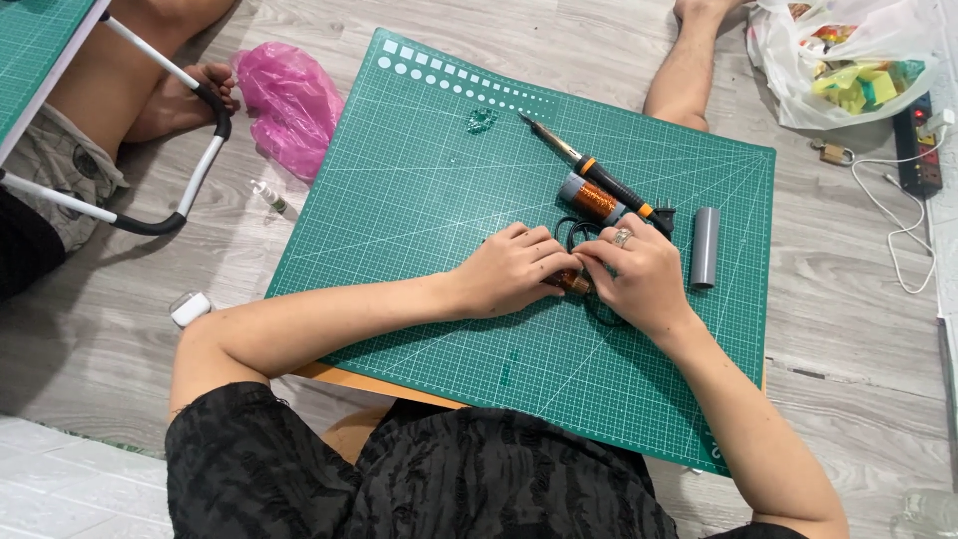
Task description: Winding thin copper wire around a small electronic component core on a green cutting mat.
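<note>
Two copper coils point(573, 280), two grey tubes point(705, 247)

The cutting mat point(429, 200) was matt green rubbery sheet. The coil point(597, 200) showed glossy copper wire. The tube point(705, 247) was smooth grey plastic. The bag point(291, 100) was thin, crinkled pink plastic.

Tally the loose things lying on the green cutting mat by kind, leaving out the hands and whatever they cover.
Soldering iron: 1
Grey tube wound with copper wire: 1
Plain grey tube: 1
Small clear piece near the mat's top edge: 1
Total: 4

A small copper-coloured part and a black cord sit between the left hand and right hand; not counted.
</note>
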